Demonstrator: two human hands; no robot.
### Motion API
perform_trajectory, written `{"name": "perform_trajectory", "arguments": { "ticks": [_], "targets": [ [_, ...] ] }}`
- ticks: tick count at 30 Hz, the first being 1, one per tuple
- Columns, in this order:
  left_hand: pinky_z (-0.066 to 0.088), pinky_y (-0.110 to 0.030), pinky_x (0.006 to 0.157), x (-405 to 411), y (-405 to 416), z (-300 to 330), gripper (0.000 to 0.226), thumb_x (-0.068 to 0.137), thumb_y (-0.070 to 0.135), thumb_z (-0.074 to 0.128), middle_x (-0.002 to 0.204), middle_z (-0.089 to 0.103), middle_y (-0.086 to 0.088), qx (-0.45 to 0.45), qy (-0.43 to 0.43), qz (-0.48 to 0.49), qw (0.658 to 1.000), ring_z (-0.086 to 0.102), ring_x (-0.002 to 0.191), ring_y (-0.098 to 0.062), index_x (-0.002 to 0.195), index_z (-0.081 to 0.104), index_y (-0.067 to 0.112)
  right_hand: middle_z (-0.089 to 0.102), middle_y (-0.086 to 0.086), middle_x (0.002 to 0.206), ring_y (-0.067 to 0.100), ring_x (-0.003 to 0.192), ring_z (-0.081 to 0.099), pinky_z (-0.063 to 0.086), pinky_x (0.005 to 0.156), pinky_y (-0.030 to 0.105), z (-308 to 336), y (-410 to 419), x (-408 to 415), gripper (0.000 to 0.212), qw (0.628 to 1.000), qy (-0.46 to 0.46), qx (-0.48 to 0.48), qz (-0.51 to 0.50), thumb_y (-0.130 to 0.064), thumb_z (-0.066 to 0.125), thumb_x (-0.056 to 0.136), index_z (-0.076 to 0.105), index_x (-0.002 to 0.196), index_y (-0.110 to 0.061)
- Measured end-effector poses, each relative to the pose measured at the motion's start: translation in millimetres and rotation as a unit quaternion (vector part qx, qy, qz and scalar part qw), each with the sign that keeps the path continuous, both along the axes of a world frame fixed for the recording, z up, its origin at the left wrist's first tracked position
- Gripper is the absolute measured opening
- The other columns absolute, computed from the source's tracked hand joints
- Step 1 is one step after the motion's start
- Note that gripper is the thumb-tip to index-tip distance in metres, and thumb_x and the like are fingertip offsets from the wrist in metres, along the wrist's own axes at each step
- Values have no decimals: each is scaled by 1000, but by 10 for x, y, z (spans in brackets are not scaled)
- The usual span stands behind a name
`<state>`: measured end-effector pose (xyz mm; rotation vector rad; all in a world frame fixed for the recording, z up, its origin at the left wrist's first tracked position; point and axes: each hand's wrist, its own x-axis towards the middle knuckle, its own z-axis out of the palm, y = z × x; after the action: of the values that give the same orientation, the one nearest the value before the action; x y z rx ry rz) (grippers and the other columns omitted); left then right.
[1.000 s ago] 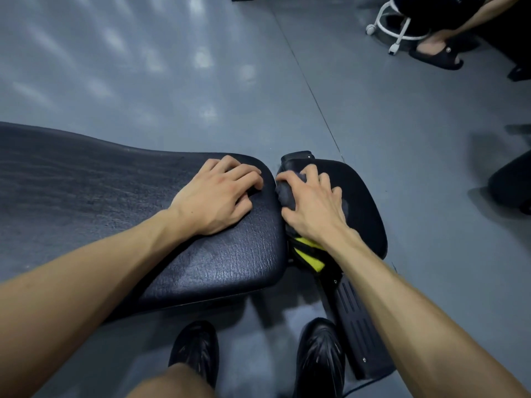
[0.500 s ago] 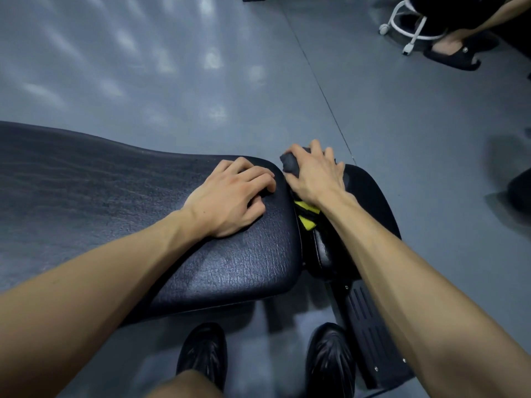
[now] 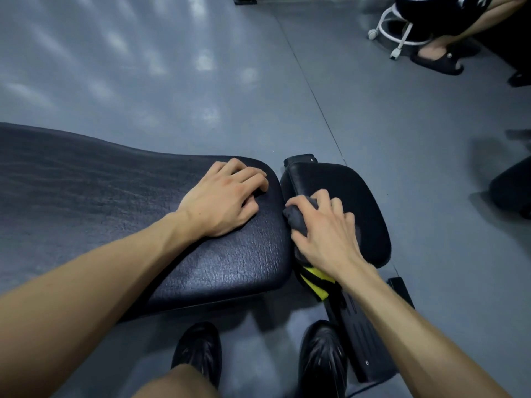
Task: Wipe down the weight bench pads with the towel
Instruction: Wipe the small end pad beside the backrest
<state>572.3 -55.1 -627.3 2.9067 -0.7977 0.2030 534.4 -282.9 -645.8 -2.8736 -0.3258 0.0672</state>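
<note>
Head view: the towel (image 3: 298, 219) is being gripped by the right hand (image 3: 324, 231) on the seat pad (image 3: 353, 191). The back pad (image 3: 115, 191) is being pressed by the left hand (image 3: 221, 202), fingers loosely bent

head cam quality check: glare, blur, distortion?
Head view: patchy light reflections glare on the grey floor; wide-angle bending curves the long bench pad and stretches both forearms; right hand on the towel is sharp; far-right edge is dark and smeared.

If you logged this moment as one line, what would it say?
right hand: presses dark grey towel on small black seat pad | left hand: rests on long black back pad | step: wiping
</note>
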Motion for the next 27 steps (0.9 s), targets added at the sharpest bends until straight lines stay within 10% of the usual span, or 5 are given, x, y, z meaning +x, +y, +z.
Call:
{"name": "perform_trajectory", "arguments": {
  "ticks": [11,21,27],
  "targets": [
    [37,-39,102,38,15,-21,29,88,31,46,134,59,14,-6,-7,-8,1000,50,117,-20,113,59,28,44,7,127,36,117,44,36,94,52,-87,421,1297,35,998,-31,29,-40,-41,59,94,51,127,-35],
    [36,-38,103,0,-17,48,32,89,34,42,135,58,15,19,13,3,1000,47,119,-19,117,58,29,44,-1,115,29,104,49,45,83,48,-25,-103,59,37,998,-23,60,16,-50,55,94,43,128,-41],
    [36,-37,103,-16,-18,52,30,91,33,42,131,59,15,16,13,6,1000,47,118,-18,116,57,29,54,-9,115,12,108,57,47,99,41,391,-511,-198,36,966,163,163,121,-43,67,95,52,127,-42]
  ]
}}
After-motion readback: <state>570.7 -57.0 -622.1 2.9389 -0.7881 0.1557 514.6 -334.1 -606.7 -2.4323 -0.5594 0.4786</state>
